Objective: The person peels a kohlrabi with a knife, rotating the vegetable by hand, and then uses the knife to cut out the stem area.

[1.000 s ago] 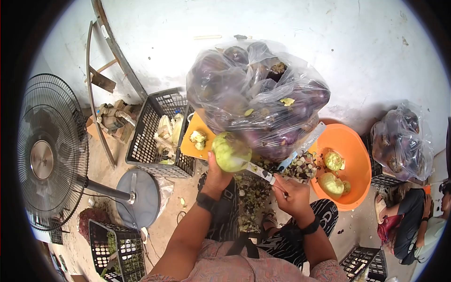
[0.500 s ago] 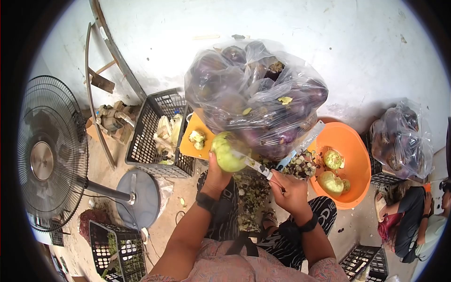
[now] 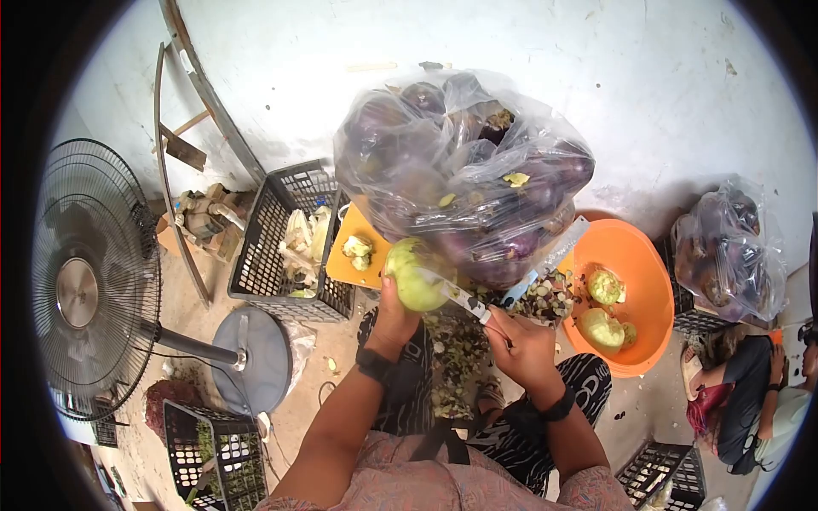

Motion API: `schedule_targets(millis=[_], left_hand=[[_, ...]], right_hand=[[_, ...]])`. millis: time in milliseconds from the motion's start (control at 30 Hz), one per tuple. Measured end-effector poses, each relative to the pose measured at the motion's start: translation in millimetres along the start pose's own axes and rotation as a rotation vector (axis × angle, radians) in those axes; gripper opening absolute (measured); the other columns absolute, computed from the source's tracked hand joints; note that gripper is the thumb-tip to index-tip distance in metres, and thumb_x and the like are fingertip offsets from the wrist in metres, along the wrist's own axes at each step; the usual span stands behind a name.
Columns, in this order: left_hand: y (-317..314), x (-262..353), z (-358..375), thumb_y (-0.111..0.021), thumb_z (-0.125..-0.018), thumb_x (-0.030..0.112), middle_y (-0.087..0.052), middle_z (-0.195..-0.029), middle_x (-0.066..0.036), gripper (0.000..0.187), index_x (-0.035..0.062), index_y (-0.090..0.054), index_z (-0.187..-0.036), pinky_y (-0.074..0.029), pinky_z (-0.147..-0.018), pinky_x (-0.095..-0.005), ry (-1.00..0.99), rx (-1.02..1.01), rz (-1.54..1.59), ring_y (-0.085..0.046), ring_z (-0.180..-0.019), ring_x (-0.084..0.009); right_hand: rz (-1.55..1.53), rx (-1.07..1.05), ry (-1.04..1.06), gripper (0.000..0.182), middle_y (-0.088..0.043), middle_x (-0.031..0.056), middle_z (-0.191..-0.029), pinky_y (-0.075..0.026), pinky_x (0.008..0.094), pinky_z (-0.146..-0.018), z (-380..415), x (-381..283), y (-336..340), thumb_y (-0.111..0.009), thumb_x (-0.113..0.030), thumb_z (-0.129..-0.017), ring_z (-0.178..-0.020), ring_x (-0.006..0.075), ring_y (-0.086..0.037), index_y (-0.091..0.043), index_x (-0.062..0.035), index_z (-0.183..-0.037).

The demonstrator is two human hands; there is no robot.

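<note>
A round pale green peeled vegetable rests in my left hand, whose fingers are wrapped round its lower left side. My right hand grips the handle of a peeling tool, its light blade against the right side of the vegetable. Just behind, a clear plastic bag full of dark purple eggplants looms over both hands. A chunk of pale peeled vegetable lies on an orange board to the left. Dark and pale peelings are heaped below the hands.
An orange basin with peeled pieces stands right, beside another bag of eggplants. Left are a black crate, a standing fan and its round base. A crate stands lower left. A seated person is far right.
The tool and my right hand have shifted very slightly against the vegetable. My left hand still holds the vegetable in nearly the same place.
</note>
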State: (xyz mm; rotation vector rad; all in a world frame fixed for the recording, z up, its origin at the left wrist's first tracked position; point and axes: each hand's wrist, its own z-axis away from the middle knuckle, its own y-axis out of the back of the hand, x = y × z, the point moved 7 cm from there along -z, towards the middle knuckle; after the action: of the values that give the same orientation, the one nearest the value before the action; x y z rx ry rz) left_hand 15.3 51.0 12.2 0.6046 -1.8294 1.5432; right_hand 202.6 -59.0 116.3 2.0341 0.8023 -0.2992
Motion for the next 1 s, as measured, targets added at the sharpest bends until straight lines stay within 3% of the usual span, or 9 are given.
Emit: schedule_targets(millis=[100, 200, 300, 567, 633, 700, 833, 1000], left_hand=[[-10, 5, 3, -0.035, -0.089, 0.068, -0.045, -0.137, -0.009, 0.077, 0.0112, -0.032, -0.142, -0.038, -0.104, -0.046, 0.056, -0.01, 0.071, -0.045, -0.125, -0.028], [-13, 6, 2, -0.033, -0.09, 0.067, -0.045, -0.138, -0.009, 0.076, 0.0114, -0.032, -0.142, -0.037, -0.104, -0.0461, 0.079, -0.021, 0.123, -0.045, -0.126, -0.0284], [-13, 5, 1, -0.031, -0.091, 0.067, -0.044, -0.139, -0.009, 0.076, 0.0116, -0.032, -0.142, -0.037, -0.105, -0.046, 0.079, -0.012, 0.118, -0.044, -0.127, -0.0286], [-11, 6, 0, -0.031, -0.091, 0.067, -0.043, -0.14, -0.01, 0.076, 0.0116, -0.032, -0.143, -0.036, -0.106, -0.0453, 0.066, -0.023, 0.124, -0.043, -0.128, -0.0286], [-3, 0, 0, -0.033, -0.09, 0.068, -0.043, -0.14, -0.01, 0.077, 0.0119, -0.032, -0.143, -0.036, -0.106, -0.046, 0.092, 0.038, 0.093, -0.043, -0.128, -0.0285], [-4, -1, 3, -0.036, -0.089, 0.067, -0.042, -0.14, -0.009, 0.077, 0.0122, -0.031, -0.143, -0.035, -0.107, -0.0463, 0.069, -0.029, 0.086, -0.042, -0.128, -0.0285], [-14, -1, 8, -0.044, -0.089, 0.064, -0.041, -0.142, -0.008, 0.077, 0.0127, -0.029, -0.144, -0.033, -0.108, -0.0468, 0.002, -0.188, 0.073, -0.04, -0.13, -0.0283], [-14, -2, 10, -0.053, -0.084, 0.064, -0.04, -0.142, -0.007, 0.083, 0.0126, -0.028, -0.144, -0.032, -0.109, -0.0463, 0.026, -0.206, 0.012, -0.039, -0.131, -0.0278]], right_hand=[[-0.038, 0.022, 0.011, 0.031, -0.064, 0.0129, -0.069, -0.047, 0.0321, -0.05, -2, 0, 1, -0.071, -0.01, -0.076, -0.053, 0.0252, -0.06, -0.068, -0.0031, -0.107], [-0.134, -0.043, -0.096, 0.029, -0.065, 0.0124, -0.078, -0.051, 0.0359, -0.059, 3, 15, 8, -0.069, -0.018, -0.077, -0.068, 0.0312, -0.064, -0.067, -0.0101, -0.105], [-0.059, -0.116, -0.06, 0.029, -0.065, 0.0121, -0.077, -0.05, 0.0359, -0.057, 7, 13, 11, -0.07, -0.018, -0.077, -0.065, 0.0308, -0.063, -0.068, -0.011, -0.106], [-0.024, -0.076, -0.027, 0.028, -0.06, 0.0096, -0.068, -0.047, 0.0359, -0.051, 8, 7, 8, -0.071, -0.02, -0.078, -0.055, 0.027, -0.06, -0.068, -0.0122, -0.105], [-0.028, -0.048, -0.007, 0.028, -0.059, 0.009, -0.066, -0.046, 0.0357, -0.05, 8, 6, 2, -0.07, -0.02, -0.078, -0.055, 0.0263, -0.059, -0.067, -0.0123, -0.105], [-0.049, -0.05, 0.041, 0.033, -0.062, 0.0112, -0.067, -0.047, 0.0323, -0.049, 5, -3, -7, -0.072, -0.01, -0.075, -0.053, 0.025, -0.06, -0.067, -0.0057, -0.107], [-0.016, 0.0, 0.025, 0.032, -0.064, 0.0116, -0.071, -0.048, 0.0346, -0.05, 4, -15, -24, -0.07, -0.011, -0.078, -0.055, 0.0275, -0.061, -0.066, -0.0047, -0.109], [-0.112, 0.074, 0.011, 0.029, -0.063, 0.0112, -0.07, -0.049, 0.037, -0.051, 1, -23, -29, -0.067, -0.013, -0.081, -0.056, 0.0292, -0.061, -0.064, -0.0034, -0.108]])
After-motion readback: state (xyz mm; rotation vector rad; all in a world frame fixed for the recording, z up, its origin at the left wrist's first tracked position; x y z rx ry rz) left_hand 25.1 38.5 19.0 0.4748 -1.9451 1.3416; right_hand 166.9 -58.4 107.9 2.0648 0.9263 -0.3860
